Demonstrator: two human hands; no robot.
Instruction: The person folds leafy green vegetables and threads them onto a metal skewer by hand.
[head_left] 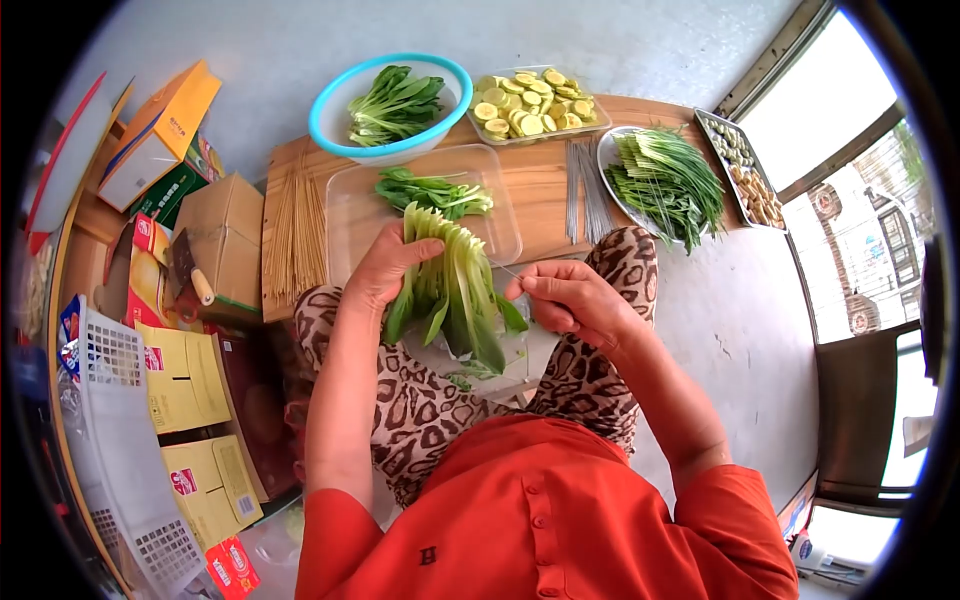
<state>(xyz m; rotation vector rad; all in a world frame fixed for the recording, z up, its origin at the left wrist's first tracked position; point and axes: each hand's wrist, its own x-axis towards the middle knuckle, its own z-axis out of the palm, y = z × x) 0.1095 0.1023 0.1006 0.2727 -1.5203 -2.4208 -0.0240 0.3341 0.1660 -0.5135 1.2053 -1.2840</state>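
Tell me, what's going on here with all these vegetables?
A person is working at a wooden table. Their left hand holds up a bunch of leafy greens, and their right hand pinches a thin stick that points at the bunch; whether it pierces the leaves is too small to tell. Just beyond, more greens lie in a clear plastic tray. Behind that stand a blue-rimmed bowl of greens and a container of round slices. Loose sticks lie on either side of the tray.

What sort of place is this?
Probably a food-preparation corner, at home or in a small eatery. A wooden table holds sliced vegetables and thin sticks, and the left hand grips leafy greens.
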